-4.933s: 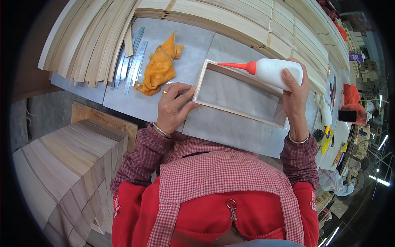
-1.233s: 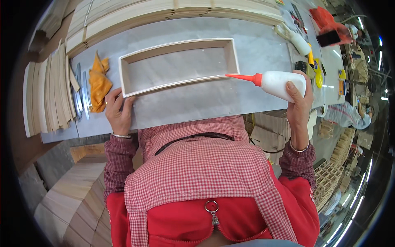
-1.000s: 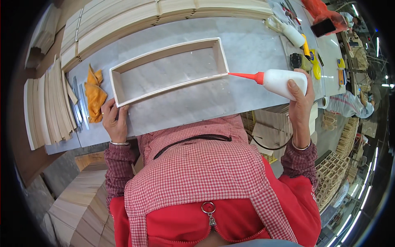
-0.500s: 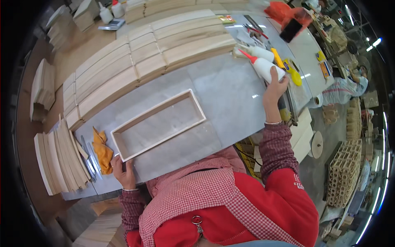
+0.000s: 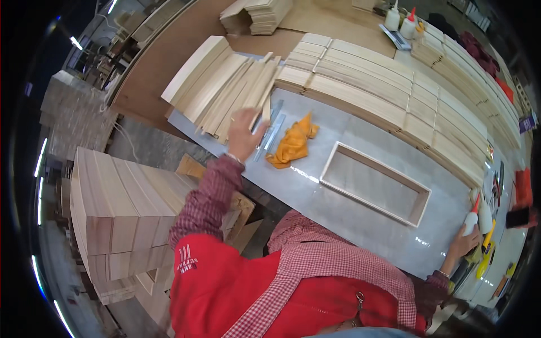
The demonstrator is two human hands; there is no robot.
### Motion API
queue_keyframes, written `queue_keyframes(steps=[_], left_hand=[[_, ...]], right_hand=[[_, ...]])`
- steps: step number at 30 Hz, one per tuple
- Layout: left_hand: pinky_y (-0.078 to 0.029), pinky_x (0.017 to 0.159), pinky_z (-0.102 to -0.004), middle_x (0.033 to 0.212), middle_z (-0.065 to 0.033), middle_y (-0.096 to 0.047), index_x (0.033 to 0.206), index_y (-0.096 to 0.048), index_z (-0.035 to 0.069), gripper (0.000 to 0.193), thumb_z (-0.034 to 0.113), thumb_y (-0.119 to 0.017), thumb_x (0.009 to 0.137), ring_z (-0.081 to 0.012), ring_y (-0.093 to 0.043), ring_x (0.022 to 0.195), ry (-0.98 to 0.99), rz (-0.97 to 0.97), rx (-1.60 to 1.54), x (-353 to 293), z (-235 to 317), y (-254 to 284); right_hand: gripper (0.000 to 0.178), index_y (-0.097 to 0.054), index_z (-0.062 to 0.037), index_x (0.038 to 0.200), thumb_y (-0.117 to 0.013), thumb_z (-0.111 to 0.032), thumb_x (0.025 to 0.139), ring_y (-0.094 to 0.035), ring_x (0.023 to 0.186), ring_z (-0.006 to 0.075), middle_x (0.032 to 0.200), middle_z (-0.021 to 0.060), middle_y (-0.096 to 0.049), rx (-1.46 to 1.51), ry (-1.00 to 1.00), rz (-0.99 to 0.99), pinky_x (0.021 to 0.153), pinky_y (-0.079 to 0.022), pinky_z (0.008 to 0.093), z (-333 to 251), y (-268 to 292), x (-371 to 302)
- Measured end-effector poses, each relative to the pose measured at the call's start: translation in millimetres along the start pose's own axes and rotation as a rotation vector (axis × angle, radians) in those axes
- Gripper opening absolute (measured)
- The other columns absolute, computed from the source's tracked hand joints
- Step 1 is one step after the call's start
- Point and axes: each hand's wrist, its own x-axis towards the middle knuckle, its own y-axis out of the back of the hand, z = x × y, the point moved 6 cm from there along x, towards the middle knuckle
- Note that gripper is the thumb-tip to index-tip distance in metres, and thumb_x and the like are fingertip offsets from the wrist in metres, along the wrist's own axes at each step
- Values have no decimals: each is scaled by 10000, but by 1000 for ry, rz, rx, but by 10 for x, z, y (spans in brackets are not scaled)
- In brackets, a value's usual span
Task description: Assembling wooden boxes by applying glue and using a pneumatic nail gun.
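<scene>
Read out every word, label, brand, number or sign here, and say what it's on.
Red sleeve: white lettering, which I won't copy.
Purple package: print too small to read.
Metal strips: any markings too blurred.
White bottle at the right hand: no readable text.

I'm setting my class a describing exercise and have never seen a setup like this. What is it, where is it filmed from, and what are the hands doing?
There is no machine: you see someone's own left hand and right hand, both bare. The picture comes from a wide fisheye camera worn on the head, looking down, so straight edges curve.

On the grey table lie a rectangular wooden frame, a crumpled orange cloth, ruler-like bars, wooden strips and bundled boards.

The left hand, blurred, is over the strips; touching or not is unclear. The right hand is at a white bottle with a red nozzle; its grip is hard to see.
</scene>
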Motion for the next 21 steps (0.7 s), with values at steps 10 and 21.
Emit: queue_keyframes(steps=[10,21], left_hand=[[-464,822,-368,989,-105,-572,1013,-670,84,387,399,-651,789,-269,-547,950,282,-33,415,574,-1104,214],[-452,845,-393,1009,-102,-578,973,-685,92,366,405,-632,791,-297,-552,941,444,33,594,456,-1723,702]], right_hand=[[309,-546,-75,1128,-605,-165,838,-537,956,302,1083,104,-563,41,39,-108,852,-438,370,-126,305,89],[288,-549,-33,1108,-591,-130,840,-527,937,297,1051,119,-569,114,-33,-273,868,-418,361,-231,331,-87]])
